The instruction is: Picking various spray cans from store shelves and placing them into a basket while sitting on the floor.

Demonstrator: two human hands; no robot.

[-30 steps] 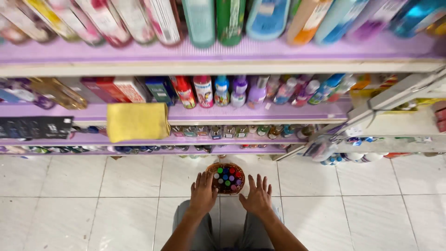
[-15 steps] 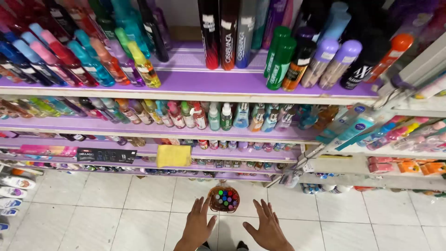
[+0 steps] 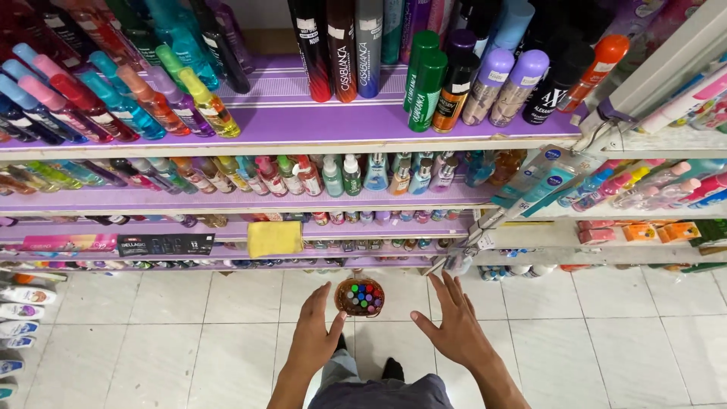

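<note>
While you look down from the head view, purple shelves (image 3: 288,121) fill the upper half of your sight, tier below tier. The top tier carries tall spray cans (image 3: 344,45) standing upright in the middle, green and lilac-capped cans (image 3: 424,79) to their right, and rows of coloured bottles (image 3: 113,91) slanting away at the left. On the next tier down, small pump bottles (image 3: 341,174) stand shoulder to shoulder. A yellow cloth (image 3: 274,238) hangs over the edge of a lower tier, just above your left hand. At the right, a white rack (image 3: 644,68) juts in at an angle, with more bottles lying on it. White tubes (image 3: 19,310) lie in a row at the far left edge, near the white tiled floor (image 3: 606,341).

Nothing stands between your hands and the small basket (image 3: 360,296), which sits on the floor just in front of the lowest shelf. It is round and brown, packed with little upright bottles whose caps show red, blue, green and black from above.

Your left hand (image 3: 316,327) is open with fingers spread, its thumb close to the basket's rim; I cannot tell whether it touches. Your right hand (image 3: 454,322) is also spread wide, palm down, a little apart from the basket on its other side. Neither hand holds anything.
</note>
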